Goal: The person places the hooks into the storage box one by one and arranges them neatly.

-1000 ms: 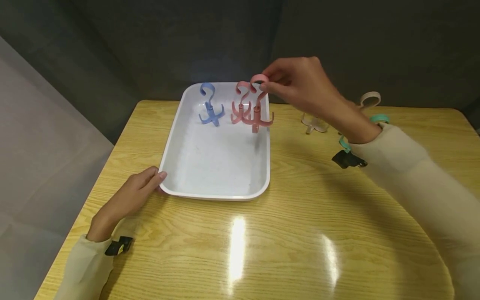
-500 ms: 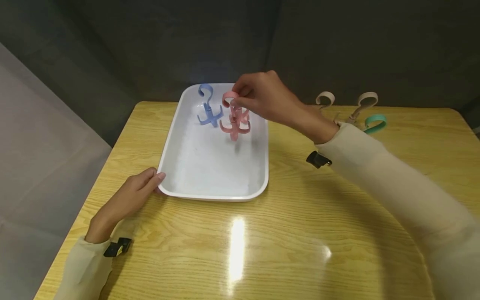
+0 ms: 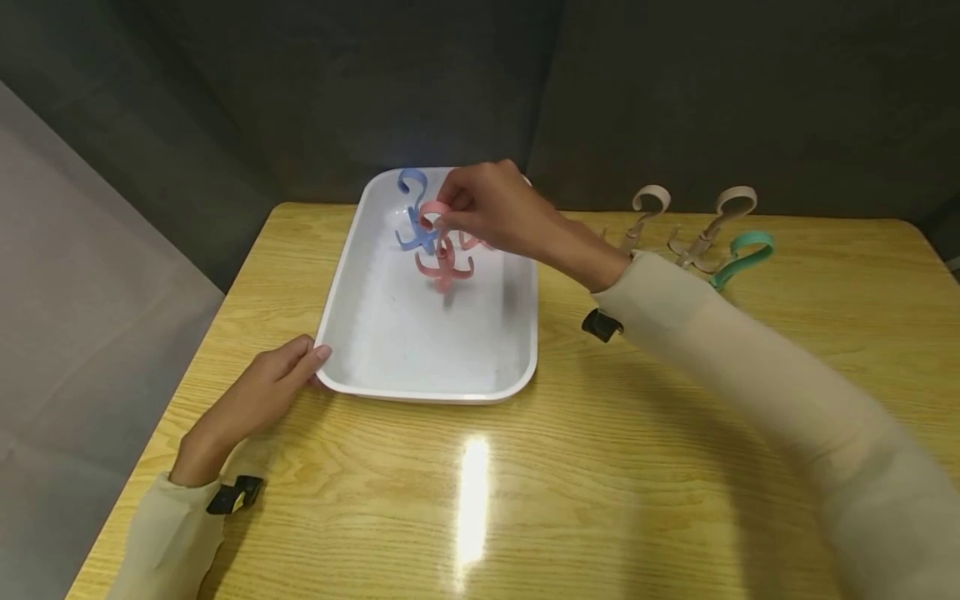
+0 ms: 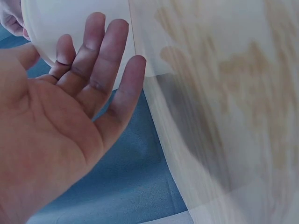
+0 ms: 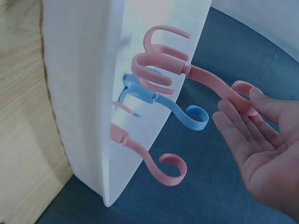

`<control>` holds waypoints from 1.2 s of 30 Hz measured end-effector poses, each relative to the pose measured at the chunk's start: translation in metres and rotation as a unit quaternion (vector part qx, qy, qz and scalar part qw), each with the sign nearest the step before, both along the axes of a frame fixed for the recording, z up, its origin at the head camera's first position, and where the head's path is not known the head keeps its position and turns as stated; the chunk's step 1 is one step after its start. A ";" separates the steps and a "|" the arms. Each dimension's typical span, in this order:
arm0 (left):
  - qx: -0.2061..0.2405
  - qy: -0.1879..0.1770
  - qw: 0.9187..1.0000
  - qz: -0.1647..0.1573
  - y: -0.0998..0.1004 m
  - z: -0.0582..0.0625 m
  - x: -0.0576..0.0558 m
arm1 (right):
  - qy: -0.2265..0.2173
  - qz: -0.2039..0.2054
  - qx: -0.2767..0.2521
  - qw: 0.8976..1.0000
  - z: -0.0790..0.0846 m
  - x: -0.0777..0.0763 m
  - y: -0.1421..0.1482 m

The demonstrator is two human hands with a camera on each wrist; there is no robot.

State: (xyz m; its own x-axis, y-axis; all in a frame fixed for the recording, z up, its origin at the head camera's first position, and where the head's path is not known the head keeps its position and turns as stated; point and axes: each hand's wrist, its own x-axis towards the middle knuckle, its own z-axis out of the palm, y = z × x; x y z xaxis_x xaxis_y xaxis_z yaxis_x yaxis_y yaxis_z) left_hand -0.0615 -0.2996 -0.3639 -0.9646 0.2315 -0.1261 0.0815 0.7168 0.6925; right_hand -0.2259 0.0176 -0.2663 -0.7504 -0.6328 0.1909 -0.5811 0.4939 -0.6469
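Note:
A pink four-pronged hook (image 3: 446,265) hangs upright over the white tray (image 3: 427,358). My right hand (image 3: 498,208) pinches it by its curved top between thumb and fingers; in the right wrist view the same pink hook (image 5: 168,65) points its prongs into the tray. A blue hook (image 3: 414,225) stands in the tray's far left part. Another pink hook (image 3: 474,242) stands behind the held one, partly hidden by my right hand. At the tray's near left corner, my left hand (image 3: 273,375) holds the rim, thumb on top and fingers below.
Right of the tray on the wooden table (image 3: 585,467) stand a beige hook (image 3: 649,200), a second beige hook (image 3: 731,204) and a green hook (image 3: 750,248), partly hidden by my right sleeve. A dark curtain (image 3: 375,83) borders the table's back edge.
My right hand has carried the pink hook leftward and a little nearer, from the tray's right rim towards its middle. The left hand has kept its place at the tray corner.

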 end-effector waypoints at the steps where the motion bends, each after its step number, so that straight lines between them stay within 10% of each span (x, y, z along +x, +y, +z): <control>1: 0.000 0.000 1.000 0.000 0.000 0.000 0.000 | -0.002 0.001 -0.002 1.000 -0.001 0.000 -0.002; 36: 0.004 0.000 1.000 -0.005 0.000 0.002 0.000 | -0.022 0.029 0.026 0.999 -0.017 0.002 -0.045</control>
State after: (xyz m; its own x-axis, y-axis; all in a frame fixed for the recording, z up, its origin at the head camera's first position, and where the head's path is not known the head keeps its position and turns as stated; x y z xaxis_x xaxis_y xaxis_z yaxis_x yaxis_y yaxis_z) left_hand -0.0610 -0.2995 -0.3619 -0.9621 0.2425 -0.1248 0.0882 0.7098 0.6989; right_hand -0.2236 -0.0277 -0.2831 -0.7194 -0.6834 0.1242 -0.5815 0.4946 -0.6460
